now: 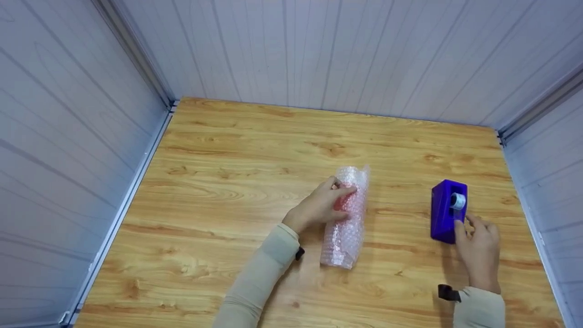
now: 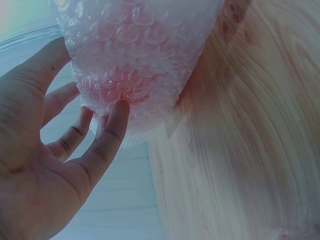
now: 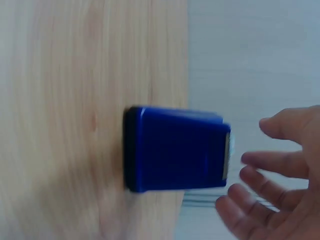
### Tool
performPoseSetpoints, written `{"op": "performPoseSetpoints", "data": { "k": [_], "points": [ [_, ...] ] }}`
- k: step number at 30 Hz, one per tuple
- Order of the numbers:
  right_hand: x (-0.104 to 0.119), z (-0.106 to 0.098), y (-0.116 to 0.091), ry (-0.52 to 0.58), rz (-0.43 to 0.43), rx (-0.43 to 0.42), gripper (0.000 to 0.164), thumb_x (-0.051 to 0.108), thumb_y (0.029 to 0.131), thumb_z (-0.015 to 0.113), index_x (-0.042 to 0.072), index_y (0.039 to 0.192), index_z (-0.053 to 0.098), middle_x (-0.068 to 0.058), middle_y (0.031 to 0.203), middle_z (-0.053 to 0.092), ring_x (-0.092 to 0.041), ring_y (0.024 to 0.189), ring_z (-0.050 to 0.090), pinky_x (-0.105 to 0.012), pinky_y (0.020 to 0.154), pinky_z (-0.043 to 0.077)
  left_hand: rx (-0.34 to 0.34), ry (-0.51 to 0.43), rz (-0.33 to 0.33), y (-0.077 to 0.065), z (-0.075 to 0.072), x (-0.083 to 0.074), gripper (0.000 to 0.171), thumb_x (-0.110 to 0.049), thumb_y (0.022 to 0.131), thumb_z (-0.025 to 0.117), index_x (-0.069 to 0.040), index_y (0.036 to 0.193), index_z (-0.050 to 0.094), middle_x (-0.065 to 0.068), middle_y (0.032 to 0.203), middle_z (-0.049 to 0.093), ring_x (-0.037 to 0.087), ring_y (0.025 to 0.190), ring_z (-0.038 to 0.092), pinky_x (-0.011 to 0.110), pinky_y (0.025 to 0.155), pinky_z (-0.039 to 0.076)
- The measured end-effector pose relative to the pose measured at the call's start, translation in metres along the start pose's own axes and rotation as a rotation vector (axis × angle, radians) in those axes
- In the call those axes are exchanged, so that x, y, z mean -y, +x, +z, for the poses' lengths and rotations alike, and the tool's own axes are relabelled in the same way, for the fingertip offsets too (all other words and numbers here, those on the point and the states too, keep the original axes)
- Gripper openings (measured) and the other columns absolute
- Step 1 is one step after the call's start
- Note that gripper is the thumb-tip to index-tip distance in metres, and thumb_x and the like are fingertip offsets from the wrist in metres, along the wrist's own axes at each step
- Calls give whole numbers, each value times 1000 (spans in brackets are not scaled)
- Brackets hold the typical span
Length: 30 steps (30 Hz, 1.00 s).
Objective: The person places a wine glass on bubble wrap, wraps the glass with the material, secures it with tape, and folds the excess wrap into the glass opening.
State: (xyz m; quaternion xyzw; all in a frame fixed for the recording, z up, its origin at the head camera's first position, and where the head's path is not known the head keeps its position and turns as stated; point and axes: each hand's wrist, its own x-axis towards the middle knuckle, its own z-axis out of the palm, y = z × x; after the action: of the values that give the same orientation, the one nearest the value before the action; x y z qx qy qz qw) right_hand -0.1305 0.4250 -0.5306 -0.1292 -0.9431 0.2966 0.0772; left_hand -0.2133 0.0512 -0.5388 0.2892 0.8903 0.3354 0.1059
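Observation:
A roll of bubble wrap [image 1: 344, 241] lies lengthwise on the table, with something pink showing through its layers. My left hand [image 1: 321, 205] holds it near its far half, thumb and fingers bent against the plastic; in the left wrist view the fingertips touch the pink part of the wrap [image 2: 135, 60]. To the right stands a blue-purple tape dispenser [image 1: 441, 212] carrying a small roll of clear tape [image 1: 458, 201]. Beside its near end is my right hand [image 1: 480, 248], fingers loosely bent. The right wrist view shows a gap between these fingers and the dispenser [image 3: 180, 150].
The wood-grain table [image 1: 218, 182] is bounded by pale panels, with a back wall [image 1: 309, 54], a left wall [image 1: 68, 136] and a right wall [image 1: 551, 173]. Dark straps sit at both wrists. A stretch of table separates the wrap from the dispenser.

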Motion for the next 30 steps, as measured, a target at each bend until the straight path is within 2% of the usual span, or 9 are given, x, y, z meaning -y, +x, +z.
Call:
{"op": "performPoseSetpoints", "data": {
  "k": [4, 7, 10, 12, 15, 19, 21, 26, 30],
  "points": [
    [-11, -3, 4, -7, 73, 84, 54, 32, 105, 46, -12, 134, 54, -33, 124, 44, -45, 106, 51, -50, 80, 44, -11, -5, 6, -1, 1, 2, 72, -33, 86, 80, -23, 150, 49, 2, 124, 41, 14, 104, 43, 23, 86, 43],
    [-15, -2, 8, 2, 51, 67, 49, 30, 104, 48, -13, 124, 61, -35, 118, 53, -45, 102, 57, -39, 74, 46, -20, 0, 24, -1, 1, 3, 72, -33, 86, 80, -22, 150, 49, 2, 124, 42, 14, 104, 43, 23, 87, 43],
    [-15, -1, 11, 4, 30, 28, 43, 26, 103, 52, -12, 114, 68, -31, 108, 64, -32, 83, 65, -27, 64, 46, -23, 12, 42, -1, 2, 3, 70, -33, 87, 80, -22, 150, 49, 3, 126, 42, 15, 106, 43, 23, 89, 42],
    [-15, 1, 13, 5, 27, -10, 38, 24, 101, 55, -10, 109, 71, -28, 100, 68, -19, 69, 64, -20, 56, 43, -23, 15, 47, -1, 2, 4, 70, -33, 88, 79, -22, 150, 49, 4, 127, 43, 15, 108, 43, 23, 91, 41],
    [-13, 1, 15, 10, 43, -41, 34, 21, 100, 57, -9, 105, 73, -27, 98, 69, -15, 67, 59, -21, 56, 41, -24, 3, 45, -2, 2, 4, 70, -33, 88, 79, -22, 150, 49, 3, 126, 43, 15, 108, 43, 23, 91, 41],
    [-12, 0, 17, 21, 63, -46, 32, 18, 100, 57, -10, 100, 73, -27, 96, 69, -32, 82, 61, -30, 66, 41, -23, -12, 38, -2, 3, 3, 70, -33, 87, 79, -22, 150, 49, 2, 125, 42, 14, 106, 43, 22, 90, 41],
    [-11, -1, 17, 28, 101, -21, 35, 20, 100, 55, -10, 102, 72, -25, 94, 68, -34, 87, 60, -33, 69, 40, -22, -15, 35, -2, 3, 3, 71, -33, 87, 79, -23, 150, 49, 1, 125, 42, 14, 106, 43, 22, 90, 41],
    [-11, -3, 15, 80, 214, 49, 42, 29, 102, 51, -8, 111, 69, -6, 78, 65, -18, 68, 57, -27, 61, 42, -24, -22, 34, -5, 4, 3, 71, -33, 87, 79, -23, 150, 48, 1, 124, 42, 14, 105, 43, 22, 88, 42],
    [-11, -2, 13, 206, 292, 67, 41, 29, 102, 52, -8, 117, 65, 2, 77, 62, -9, 57, 62, -21, 56, 49, -31, -29, 37, -6, 5, 3, 70, -32, 87, 80, -23, 150, 49, 2, 125, 42, 14, 106, 43, 22, 89, 42]
  ]
}}
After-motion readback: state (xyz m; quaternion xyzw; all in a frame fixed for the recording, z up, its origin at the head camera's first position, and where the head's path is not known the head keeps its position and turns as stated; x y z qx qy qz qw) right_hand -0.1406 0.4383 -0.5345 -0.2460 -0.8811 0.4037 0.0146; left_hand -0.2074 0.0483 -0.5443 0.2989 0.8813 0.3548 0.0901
